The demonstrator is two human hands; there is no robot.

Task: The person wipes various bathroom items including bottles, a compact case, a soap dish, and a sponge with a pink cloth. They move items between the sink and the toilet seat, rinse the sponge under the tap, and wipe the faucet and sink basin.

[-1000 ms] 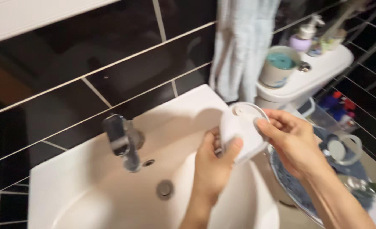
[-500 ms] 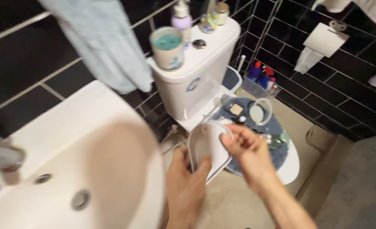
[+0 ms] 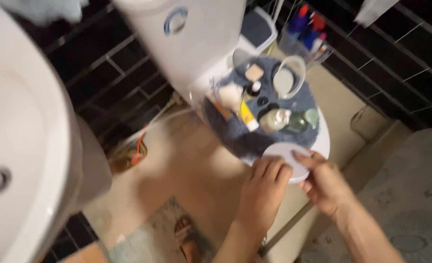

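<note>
Both hands held a round white plastic dish (image 3: 288,160) at the near edge of the closed toilet lid, which wore a shaggy blue fabric cover (image 3: 240,139). The left hand (image 3: 263,192) had its grip clenched over the dish's near-left rim, fingers curled on top. The right hand (image 3: 325,182) pinched the near-right rim with thumb and fingertips. The dish lay roughly flat, touching or just above the cover; the blur left that unclear.

Just beyond it on the cover stood a cluster of small toiletries: a yellow tube (image 3: 247,117), a pale rounded bottle (image 3: 274,119) and a round hand mirror with a loop handle (image 3: 286,80). The white ceramic basin (image 3: 26,146) lay well apart at the left.

By appearance, the step in hand was setting the dish down. Doing so would call for a level lowering onto the bare near patch, then loosening both grips without nudging the bottles.
</note>
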